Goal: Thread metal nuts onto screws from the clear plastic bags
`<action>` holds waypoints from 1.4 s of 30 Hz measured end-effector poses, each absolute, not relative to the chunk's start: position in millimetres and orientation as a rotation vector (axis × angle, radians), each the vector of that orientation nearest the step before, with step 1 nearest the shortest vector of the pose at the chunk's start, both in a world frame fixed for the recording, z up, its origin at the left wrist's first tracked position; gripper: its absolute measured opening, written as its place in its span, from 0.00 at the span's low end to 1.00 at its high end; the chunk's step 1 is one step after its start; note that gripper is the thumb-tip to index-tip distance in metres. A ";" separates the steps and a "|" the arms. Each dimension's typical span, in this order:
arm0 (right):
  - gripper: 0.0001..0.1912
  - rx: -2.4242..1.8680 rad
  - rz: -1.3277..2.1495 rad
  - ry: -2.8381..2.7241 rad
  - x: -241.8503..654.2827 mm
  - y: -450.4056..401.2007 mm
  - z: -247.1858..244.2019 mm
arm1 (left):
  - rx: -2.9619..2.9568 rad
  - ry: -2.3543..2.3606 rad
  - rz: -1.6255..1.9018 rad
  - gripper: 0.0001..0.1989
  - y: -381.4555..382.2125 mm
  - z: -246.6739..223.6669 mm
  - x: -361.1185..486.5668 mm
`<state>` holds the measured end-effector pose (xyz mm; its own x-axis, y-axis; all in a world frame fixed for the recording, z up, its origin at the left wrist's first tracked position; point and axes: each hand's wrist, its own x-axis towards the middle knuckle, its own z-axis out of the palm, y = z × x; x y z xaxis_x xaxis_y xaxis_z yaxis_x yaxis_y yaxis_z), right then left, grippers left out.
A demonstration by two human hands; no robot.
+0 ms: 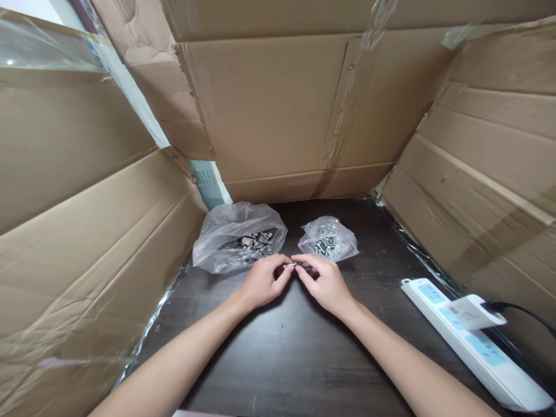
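Observation:
My left hand [266,279] and my right hand [324,282] meet over the middle of the dark table, fingertips nearly touching. Between them is a small silver screw [289,265], pinched at one end by the left thumb and fingers and at the other by the right. Whether a second small part sits at its right end is too small to tell. Just behind my left hand lies an open clear plastic bag [212,246] with many shiny round-headed metal pieces [257,242]. Behind my right hand is a smaller clear bag [343,246] holding silver screws [325,245].
Cardboard walls [278,110] enclose the dark table [278,353] at the back and both sides. On the right lies a white power strip [473,341] with a white plug-in adapter [471,313] and a black cable [527,313].

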<state>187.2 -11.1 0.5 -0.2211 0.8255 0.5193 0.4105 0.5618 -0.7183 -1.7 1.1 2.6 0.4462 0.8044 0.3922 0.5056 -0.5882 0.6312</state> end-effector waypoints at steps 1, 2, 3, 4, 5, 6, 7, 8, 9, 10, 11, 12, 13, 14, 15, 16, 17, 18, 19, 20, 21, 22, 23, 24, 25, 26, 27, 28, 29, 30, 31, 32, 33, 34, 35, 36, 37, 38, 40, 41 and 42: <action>0.11 -1.021 0.545 -1.825 186.8 -11.3 0.5 | 2.275 1.102 0.951 0.11 1.2 2.8 -1.7; 0.10 -1.025 0.541 -1.820 186.5 -11.6 0.7 | 2.272 1.103 0.950 0.11 1.3 3.0 -1.6; 0.10 -1.022 0.534 -1.823 186.3 -11.9 1.1 | 2.271 1.106 0.949 0.11 1.3 3.3 -1.5; 0.10 -1.014 0.525 -1.833 186.2 -12.0 1.7 | 2.272 1.111 0.946 0.11 1.3 3.6 -1.4; 0.10 -1.004 0.516 -1.841 186.2 -12.1 2.3 | 2.275 1.117 0.944 0.11 1.3 3.9 -1.3; 0.10 -0.993 0.508 -1.848 186.4 -12.1 2.8 | 2.278 1.120 0.941 0.11 1.2 4.1 -1.1; 0.10 -0.984 0.500 -1.850 186.5 -11.9 3.1 | 2.280 1.124 0.937 0.11 1.2 4.3 -1.1; 0.10 -0.976 0.495 -1.850 186.7 -11.7 3.3 | 2.280 1.126 0.933 0.11 1.2 4.4 -1.1; 0.10 -0.970 0.489 -1.847 186.7 -11.5 3.4 | 2.277 1.129 0.931 0.11 1.2 4.3 -1.1; 0.10 -0.967 0.485 -1.843 186.7 -11.4 3.3 | 2.274 1.130 0.929 0.11 1.3 4.1 -1.2; 0.10 -0.965 0.484 -1.839 186.6 -11.5 3.1 | 2.273 1.129 0.927 0.11 1.4 3.8 -1.3; 0.09 -0.965 0.485 -1.838 186.5 -11.7 2.8 | 2.274 1.125 0.924 0.11 1.5 3.4 -1.5; 0.09 -0.969 0.488 -1.835 186.4 -12.1 2.5 | 2.277 1.118 0.923 0.11 1.6 3.0 -1.7; 0.09 -0.978 0.490 -1.826 186.4 -12.5 2.2 | 2.280 1.110 0.924 0.11 1.8 2.6 -1.8; 0.09 -0.990 0.493 -1.815 186.5 -12.8 2.0 | 2.281 1.107 0.926 0.11 1.9 2.3 -1.9; 0.09 -1.002 0.496 -1.805 186.7 -13.0 1.7 | 2.281 1.104 0.927 0.11 2.0 2.1 -1.9; 0.10 -1.014 0.500 -1.797 187.1 -13.1 1.5 | 2.280 1.105 0.928 0.11 2.1 2.0 -1.9; 0.09 -1.023 0.506 -1.796 187.6 -12.9 1.4 | 2.279 1.107 0.928 0.11 2.2 2.0 -1.9; 0.09 -1.029 0.518 -1.799 188.1 -12.6 1.3 | 2.278 1.109 0.930 0.11 2.1 2.2 -1.9; 0.08 -1.035 0.533 -1.803 188.6 -12.3 1.3 | 2.279 1.108 0.932 0.11 2.0 2.4 -1.8; 0.07 -1.045 0.548 -1.803 188.9 -12.1 1.5 | 2.283 1.100 0.936 0.11 1.8 2.6 -1.8; 0.07 -1.057 0.563 -1.802 189.0 -12.1 1.8 | 2.292 1.088 0.940 0.11 1.4 2.9 -1.9; 0.06 -1.071 0.578 -1.802 188.7 -12.5 2.3 | 2.308 1.075 0.938 0.11 0.9 3.1 -2.0; 0.06 -1.085 0.590 -1.803 188.2 -13.3 3.2 | 2.329 1.062 0.929 0.11 0.4 3.4 -2.1; 0.07 -1.096 0.600 -1.808 187.5 -14.4 4.3 | 2.348 1.050 0.917 0.11 -0.2 3.7 -2.2; 0.07 -1.099 0.608 -1.817 186.6 -15.6 5.5 | 2.361 1.042 0.907 0.11 -0.7 3.9 -2.3; 0.07 -1.094 0.614 -1.826 185.6 -16.9 6.9 | 2.363 1.038 0.905 0.11 -1.1 4.2 -2.4; 0.07 -1.083 0.613 -1.831 184.6 -18.0 8.0 | 2.354 1.035 0.911 0.11 -1.4 4.4 -2.4; 0.07 -1.068 0.607 -1.835 183.8 -18.7 8.9 | 2.339 1.033 0.923 0.11 -1.5 4.5 -2.4; 0.07 -1.051 0.599 -1.841 183.2 -19.1 9.3 | 2.323 1.032 0.937 0.11 -1.5 4.6 -2.4; 0.07 -1.038 0.594 -1.845 182.7 -19.2 9.2 | 2.308 1.031 0.946 0.11 -1.3 4.6 -2.4; 0.07 -1.031 0.591 -1.845 182.5 -18.9 8.6 | 2.296 1.032 0.953 0.11 -0.9 4.5 -2.4; 0.06 -1.030 0.592 -1.842 182.5 -18.6 7.7 | 2.287 1.034 0.957 0.10 -0.6 4.3 -2.5; 0.06 -1.034 0.594 -1.837 182.6 -18.2 6.6 | 2.279 1.035 0.962 0.10 -0.1 4.0 -2.6; 0.06 -1.042 0.597 -1.831 182.8 -18.0 5.7 | 2.273 1.037 0.967 0.10 0.2 3.7 -2.8; 0.06 -1.052 0.596 -1.827 183.0 -18.0 5.2 | 2.269 1.040 0.971 0.10 0.6 3.3 -3.0; 0.05 -1.060 0.592 -1.829 183.2 -18.2 5.0 | 2.267 1.047 0.974 0.09 0.9 2.8 -3.2; 0.05 -1.063 0.580 -1.838 183.5 -18.5 5.3 | 2.266 1.057 0.976 0.09 1.2 2.4 -3.4; 0.05 -1.064 0.533 -1.857 183.9 -19.2 6.8 | 2.263 1.080 0.973 0.09 1.5 1.7 -3.5; 0.05 -1.062 0.502 -1.863 184.0 -19.4 7.6 | 2.263 1.087 0.969 0.09 1.6 1.4 -3.4; 0.06 -1.060 0.475 -1.863 184.2 -19.5 8.3 | 2.264 1.091 0.964 0.10 1.6 1.2 -3.2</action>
<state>184.2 -19.5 8.3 -0.2154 0.8248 0.5228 0.4740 0.5564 -0.6825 -3.2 1.6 1.2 0.4437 0.8037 0.3964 0.4923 -0.5882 0.6416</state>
